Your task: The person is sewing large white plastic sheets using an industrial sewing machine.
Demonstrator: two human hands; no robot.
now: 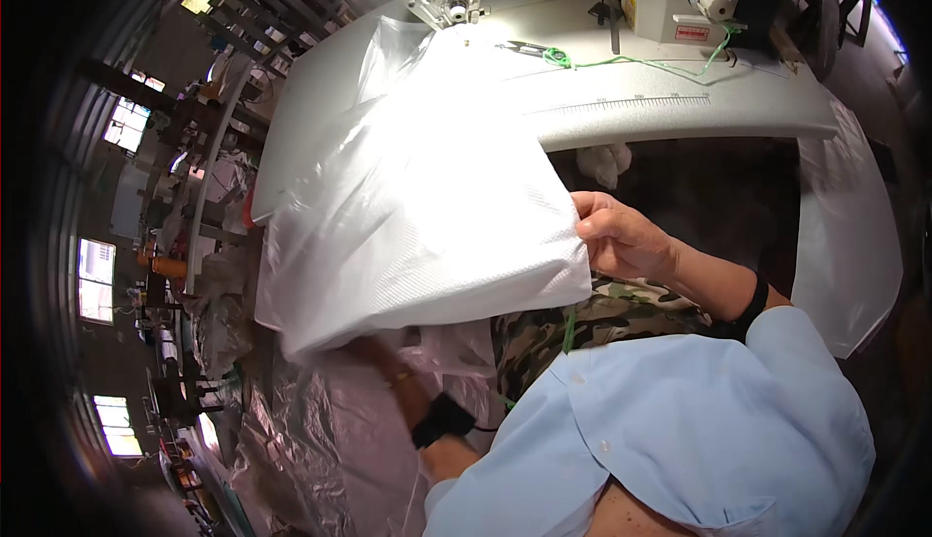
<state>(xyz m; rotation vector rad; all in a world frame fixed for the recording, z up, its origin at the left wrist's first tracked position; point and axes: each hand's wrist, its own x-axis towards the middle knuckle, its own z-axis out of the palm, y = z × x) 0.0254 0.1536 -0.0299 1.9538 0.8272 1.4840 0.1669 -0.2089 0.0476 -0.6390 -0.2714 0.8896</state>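
Note:
A large white textured sheet (pixel 456 236), thin and partly glossy, runs from under the sewing machine's needle area (pixel 458 13) toward me and hangs over the table's front edge. Its upper part is washed out by the lamp. My right hand (pixel 621 236) pinches the sheet's right edge near the lower corner, thumb on top. My left hand (pixel 369 348) reaches to the lower left edge of the sheet; it is blurred and its fingers are hidden behind the material.
On the machine bed lie small thread snips (pixel 524 49) tied to a green cord (pixel 641 59). White material (pixel 849 217) hangs at the table's right end. Crumpled clear plastic (pixel 320 440) lies at the lower left. Racks (pixel 223 139) and machinery stand further left.

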